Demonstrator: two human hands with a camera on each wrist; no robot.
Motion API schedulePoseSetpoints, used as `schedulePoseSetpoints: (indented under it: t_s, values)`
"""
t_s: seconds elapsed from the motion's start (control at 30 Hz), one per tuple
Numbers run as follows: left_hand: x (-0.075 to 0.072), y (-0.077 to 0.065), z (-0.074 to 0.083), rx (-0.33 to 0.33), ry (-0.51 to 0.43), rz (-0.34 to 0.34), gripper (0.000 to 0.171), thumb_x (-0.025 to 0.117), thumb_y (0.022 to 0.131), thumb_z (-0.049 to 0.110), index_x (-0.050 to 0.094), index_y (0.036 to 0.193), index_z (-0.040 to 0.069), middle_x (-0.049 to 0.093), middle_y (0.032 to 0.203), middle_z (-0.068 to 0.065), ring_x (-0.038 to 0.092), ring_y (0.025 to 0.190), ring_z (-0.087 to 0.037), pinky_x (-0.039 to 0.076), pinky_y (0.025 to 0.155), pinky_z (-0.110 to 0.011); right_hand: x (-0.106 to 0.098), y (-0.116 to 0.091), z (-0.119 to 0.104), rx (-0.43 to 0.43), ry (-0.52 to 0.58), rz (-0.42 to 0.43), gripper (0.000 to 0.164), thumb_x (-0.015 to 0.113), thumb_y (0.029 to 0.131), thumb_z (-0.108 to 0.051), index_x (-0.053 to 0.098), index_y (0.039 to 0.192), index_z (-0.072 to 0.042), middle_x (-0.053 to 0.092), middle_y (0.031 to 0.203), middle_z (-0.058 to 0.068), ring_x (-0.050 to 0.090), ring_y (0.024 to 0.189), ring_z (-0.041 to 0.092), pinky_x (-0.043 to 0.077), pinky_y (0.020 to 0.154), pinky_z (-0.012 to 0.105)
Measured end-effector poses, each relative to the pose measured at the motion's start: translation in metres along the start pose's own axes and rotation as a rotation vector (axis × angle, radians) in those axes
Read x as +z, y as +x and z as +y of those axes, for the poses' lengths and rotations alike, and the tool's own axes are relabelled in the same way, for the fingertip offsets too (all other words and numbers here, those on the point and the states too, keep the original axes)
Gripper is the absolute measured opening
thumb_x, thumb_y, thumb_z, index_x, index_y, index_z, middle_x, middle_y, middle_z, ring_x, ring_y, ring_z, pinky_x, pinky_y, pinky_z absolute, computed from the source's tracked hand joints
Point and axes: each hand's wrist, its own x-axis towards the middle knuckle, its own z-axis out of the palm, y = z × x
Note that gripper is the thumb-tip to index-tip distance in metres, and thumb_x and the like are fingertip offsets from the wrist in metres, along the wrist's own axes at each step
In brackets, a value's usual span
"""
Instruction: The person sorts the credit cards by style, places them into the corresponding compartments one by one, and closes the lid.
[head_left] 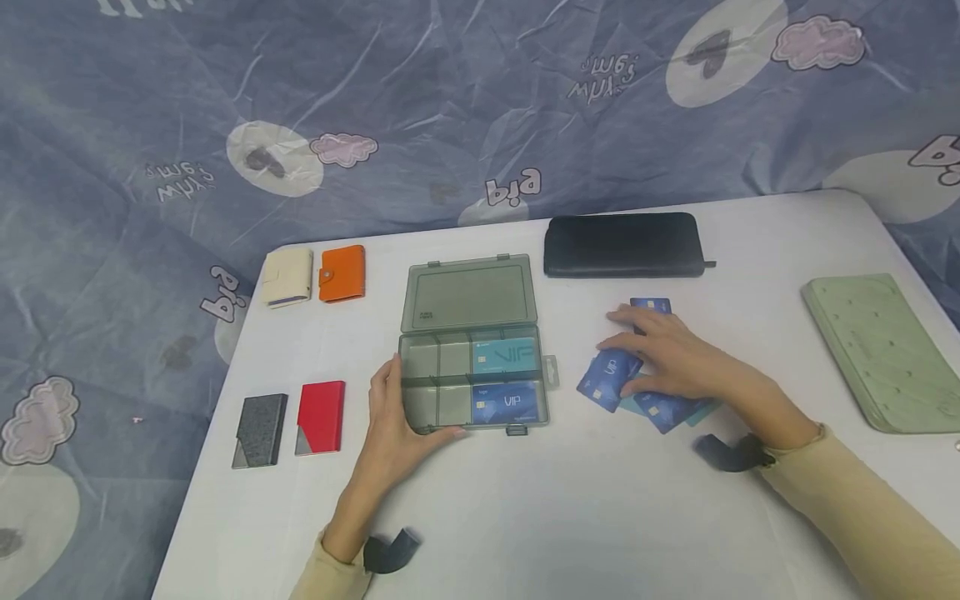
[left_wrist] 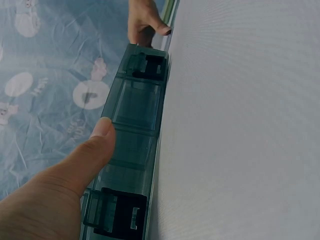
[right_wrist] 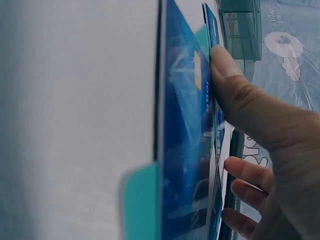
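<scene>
Clearly largest is the crinkled blue-grey patterned cloth [head_left: 420, 92] behind a table [head_left: 570, 508] spread with smooth white fabric. On it, left of centre, lies a box [head_left: 453, 404] of translucent green plastic, rectangular, its long axis running left to right with a slight skew; the lid is laid back away from the person, the latches face the near edge, and a hanging tab points right. A pale green pouch [head_left: 888, 350], dimpled and soft-cornered, slants along the right edge, and a black wallet [head_left: 622, 244] lies lengthwise beyond the box. The left hand [head_left: 393, 442] grips the box's near left corner, thumb on the near wall; the right hand [head_left: 675, 362] is spread over the loose cards [head_left: 609, 382], touching them. At left stand out four small upright-rectangular holders: cream [head_left: 287, 276], orange with a snap strap, speckled grey and red. Among the glossy blue loose cards, one slants toward the upper right, overlapping turquoise ones. In the box's right-hand compartments, a turquoise card [head_left: 506, 356] and a blue card [head_left: 506, 402] lie lengthwise, chip ends left.
</scene>
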Motion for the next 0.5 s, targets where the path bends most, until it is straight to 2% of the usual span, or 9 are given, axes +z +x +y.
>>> schedulePoseSetpoints:
  t_s: [0.13, 0.23, 0.5]
  values:
    - [-0.0004, 0.0002, 0.0001, -0.003, 0.000, -0.002, 0.123, 0.081, 0.056, 0.058, 0.012, 0.150, 0.017, 0.019, 0.147, -0.002, 0.025, 0.129, -0.018, 0.045, 0.094, -0.046, 0.0030, 0.0024, 0.0029, 0.032, 0.003, 0.038, 0.063, 0.083, 0.058, -0.045, 0.060, 0.109, -0.016, 0.047, 0.125, 0.012, 0.038, 0.123, 0.032, 0.034, 0.095, 0.053]
    - [-0.0006, 0.0004, 0.0002, -0.004, -0.006, 0.001, 0.123, 0.081, 0.056, 0.057, 0.012, 0.150, 0.017, 0.020, 0.147, -0.002, 0.025, 0.129, -0.018, 0.045, 0.094, -0.046, 0.0042, 0.0036, 0.0041, 0.045, 0.024, 0.065, 0.062, 0.085, 0.054, -0.046, 0.059, 0.099, -0.013, 0.049, 0.114, 0.009, 0.041, 0.112, 0.027, 0.035, 0.089, 0.047]
    - [-0.0009, 0.0002, -0.0002, -0.007, -0.015, -0.011, 0.121, 0.079, 0.057, 0.060, 0.012, 0.150, 0.019, 0.020, 0.147, -0.004, 0.026, 0.128, -0.018, 0.046, 0.093, -0.046, 0.0041, 0.0040, 0.0026, 0.144, 0.019, 0.057, 0.064, 0.086, 0.050, -0.051, 0.051, 0.087, -0.013, 0.044, 0.089, -0.001, 0.035, 0.088, 0.017, 0.029, 0.075, 0.034]
